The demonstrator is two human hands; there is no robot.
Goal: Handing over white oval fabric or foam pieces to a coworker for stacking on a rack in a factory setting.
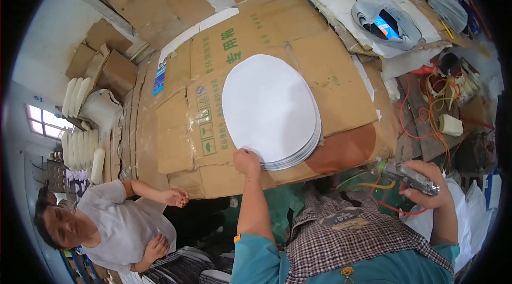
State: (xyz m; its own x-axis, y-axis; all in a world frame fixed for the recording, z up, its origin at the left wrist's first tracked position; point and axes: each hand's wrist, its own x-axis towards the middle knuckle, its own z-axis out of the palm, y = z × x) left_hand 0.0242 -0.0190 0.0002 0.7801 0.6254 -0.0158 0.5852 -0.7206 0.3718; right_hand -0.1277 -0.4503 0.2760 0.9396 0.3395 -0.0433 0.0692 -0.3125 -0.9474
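Note:
A stack of white oval sheets [269, 103] lies on the cardboard-covered table in front of me, its layered edge showing on the near right side. My left hand [247, 162] is closed at the near left edge of the stack, its fingertips pinching the rim of the sheets. In my right hand [428, 185] is a metal spray gun [413, 177] with a greenish nozzle end, held off the table's near right edge. A red hose [397, 209] hangs below it.
Brown oval material [346, 152] lies partly under the stack. A phone [387, 24] rests in a grey fabric piece [368, 9] at the far right. Tangled orange cords [433, 104] hang at the right. A co-worker [120, 220] stands at the left, one hand near the table edge.

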